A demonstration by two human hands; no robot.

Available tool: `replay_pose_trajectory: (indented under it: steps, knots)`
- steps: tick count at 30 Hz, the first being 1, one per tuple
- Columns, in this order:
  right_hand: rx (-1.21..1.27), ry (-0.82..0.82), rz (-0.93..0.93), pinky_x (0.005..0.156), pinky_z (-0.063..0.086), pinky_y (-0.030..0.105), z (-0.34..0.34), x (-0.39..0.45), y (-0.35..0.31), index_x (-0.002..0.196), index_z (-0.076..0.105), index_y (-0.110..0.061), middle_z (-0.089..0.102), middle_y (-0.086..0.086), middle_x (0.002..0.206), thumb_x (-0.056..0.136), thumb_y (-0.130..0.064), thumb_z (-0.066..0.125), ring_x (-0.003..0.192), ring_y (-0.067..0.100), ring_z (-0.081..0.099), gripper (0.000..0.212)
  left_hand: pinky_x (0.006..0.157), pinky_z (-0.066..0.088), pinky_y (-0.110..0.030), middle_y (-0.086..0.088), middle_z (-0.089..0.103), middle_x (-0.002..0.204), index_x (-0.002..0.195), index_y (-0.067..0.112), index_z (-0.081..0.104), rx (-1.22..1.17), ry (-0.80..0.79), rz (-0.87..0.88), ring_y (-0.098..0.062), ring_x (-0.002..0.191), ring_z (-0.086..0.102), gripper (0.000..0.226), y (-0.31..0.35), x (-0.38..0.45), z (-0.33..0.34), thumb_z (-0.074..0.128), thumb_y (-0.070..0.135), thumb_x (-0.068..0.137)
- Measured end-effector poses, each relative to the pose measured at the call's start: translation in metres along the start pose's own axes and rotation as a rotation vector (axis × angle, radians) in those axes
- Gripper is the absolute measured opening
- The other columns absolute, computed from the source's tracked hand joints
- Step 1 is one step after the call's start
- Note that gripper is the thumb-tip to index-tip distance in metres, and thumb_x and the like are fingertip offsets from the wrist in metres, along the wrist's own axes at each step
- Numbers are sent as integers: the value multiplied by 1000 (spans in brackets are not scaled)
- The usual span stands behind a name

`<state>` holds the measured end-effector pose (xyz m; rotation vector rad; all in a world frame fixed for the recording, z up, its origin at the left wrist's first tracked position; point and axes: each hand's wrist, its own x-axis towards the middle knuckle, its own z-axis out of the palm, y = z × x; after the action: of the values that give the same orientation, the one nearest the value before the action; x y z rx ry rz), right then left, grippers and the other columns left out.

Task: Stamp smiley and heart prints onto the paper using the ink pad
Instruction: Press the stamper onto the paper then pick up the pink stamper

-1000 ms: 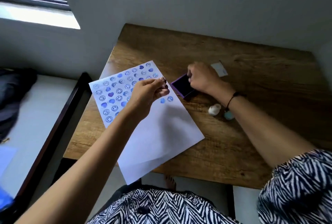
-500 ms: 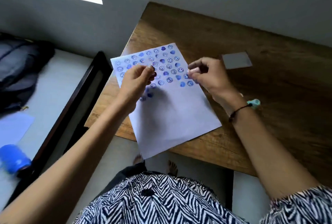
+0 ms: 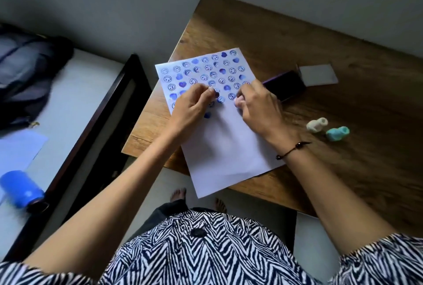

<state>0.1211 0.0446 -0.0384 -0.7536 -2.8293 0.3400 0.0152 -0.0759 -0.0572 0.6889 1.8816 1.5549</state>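
Note:
A white paper (image 3: 229,147) lies on the wooden table (image 3: 343,170), its far half covered with rows of blue smiley and heart prints. Both hands press small stamps down onto the paper at the edge of the printed rows. My left hand (image 3: 192,106) pinches a small stamp with a dark tip, mostly hidden by the fingers. My right hand (image 3: 258,104) grips a pale stamp whose end shows at the fingertips. The purple ink pad (image 3: 286,85) lies open just beyond my right hand, its white lid (image 3: 318,74) beside it.
A white stamp (image 3: 317,124) and a light blue stamp (image 3: 337,133) lie on the table right of the paper. Left of the table stands a bed with a dark bag (image 3: 29,74), a blue sheet (image 3: 16,149) and a blue bottle (image 3: 21,189).
My right hand left the ink pad and came down on the paper. My left hand lowered onto the paper too. The view shifted left and down.

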Motion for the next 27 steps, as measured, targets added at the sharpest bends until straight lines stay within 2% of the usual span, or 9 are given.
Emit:
replay_pose_trajectory:
  steps: [3, 6, 8, 11, 13, 17, 19, 22, 27]
  knots:
    - [-119, -11, -24, 58, 45, 38, 2, -2, -6, 96, 55, -6, 54, 20, 104, 85, -8, 49, 90, 38, 58, 12, 47, 37, -9, -7, 64, 86, 86, 16, 60, 81, -21, 29, -3, 52, 55, 22, -4, 0, 0, 46, 33, 88]
    - [-217, -47, -45, 56, 37, 36, 4, -1, -12, 100, 51, -6, 52, 20, 107, 88, -6, 45, 95, 37, 57, 13, 56, 41, -20, -7, 65, 86, 89, 13, 59, 129, -26, 30, -12, 61, 57, 25, -4, -1, 0, 46, 34, 89]
    - [-237, -72, -38, 56, 33, 35, 5, 2, -15, 101, 49, -6, 51, 20, 108, 89, -5, 44, 96, 37, 56, 14, 62, 45, -30, -15, 66, 88, 90, 12, 59, 146, -31, 42, -17, 65, 59, 26, -3, -2, 0, 46, 35, 89]
    - [-258, -87, -43, 58, 42, 39, 4, 3, -18, 104, 49, -6, 50, 21, 108, 89, -4, 40, 93, 38, 56, 17, 76, 52, -48, -22, 66, 94, 89, 8, 58, 156, -30, 52, -30, 83, 60, 34, 1, -4, 1, 44, 38, 84]
    - [-270, -87, -47, 60, 47, 40, 3, 2, -19, 104, 48, -5, 50, 21, 108, 89, -4, 38, 90, 38, 57, 18, 81, 50, -53, -23, 65, 95, 88, 6, 57, 165, -33, 51, -34, 89, 60, 36, 3, -5, 1, 44, 39, 84]
    - [-254, -98, -33, 58, 45, 40, 2, 2, -18, 103, 49, -6, 51, 21, 105, 87, -4, 42, 88, 39, 57, 17, 83, 49, -54, -23, 65, 98, 91, 1, 57, 199, -33, 88, -35, 92, 58, 28, 2, -5, 0, 46, 26, 91]
    - [-249, -98, -31, 55, 40, 37, 2, 2, -18, 103, 49, -6, 51, 21, 105, 87, -4, 43, 89, 38, 58, 18, 84, 47, -53, -23, 64, 98, 96, -2, 58, 229, -28, 117, -35, 91, 57, 27, 2, -5, 1, 46, 22, 92]
    - [-241, -100, -23, 56, 32, 33, 2, 2, -17, 102, 49, -7, 51, 20, 106, 88, -5, 44, 90, 37, 59, 16, 83, 46, -53, -24, 63, 94, 98, -3, 58, 250, -16, 154, -35, 87, 57, 26, 4, -6, 1, 47, 20, 92]
    - [-245, -108, -16, 57, 32, 34, 3, 4, -20, 103, 49, -8, 51, 20, 107, 88, -3, 43, 90, 39, 59, 17, 80, 46, -47, -19, 62, 85, 96, -2, 58, 292, 11, 195, -33, 82, 56, 25, 4, -9, 3, 48, 20, 92]
